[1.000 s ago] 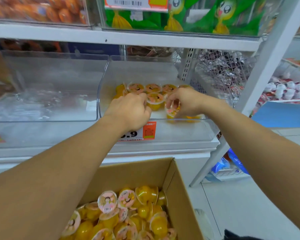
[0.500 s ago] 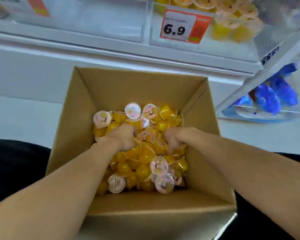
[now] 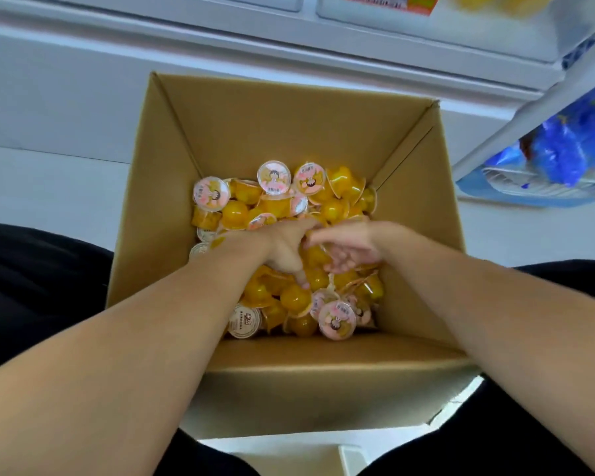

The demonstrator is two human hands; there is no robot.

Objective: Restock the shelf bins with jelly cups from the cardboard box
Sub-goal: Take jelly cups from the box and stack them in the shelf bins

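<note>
An open cardboard box (image 3: 220, 132) stands on the floor below me, its bottom covered with a heap of yellow jelly cups (image 3: 337, 321) with pink picture lids. Both my hands are down in the heap near its middle, almost touching each other. My left hand (image 3: 282, 250) lies back up, thumb pointing toward me, its fingers closing on cups. My right hand (image 3: 349, 249) curls its fingers round cups, index finger stretched toward the left hand. A clear shelf bin (image 3: 495, 15) with yellow cups shows blurred at the top right.
A white shelf base (image 3: 220, 46) runs across the top, with an orange price tag (image 3: 392, 0) on the bin front. Blue packets (image 3: 571, 146) lie on a low wire rack at the right. My dark trouser legs flank the box.
A second ago both hands were setting cups in the shelf bin. They dropped into the box, and since half a second ago they have drawn together over the heap.
</note>
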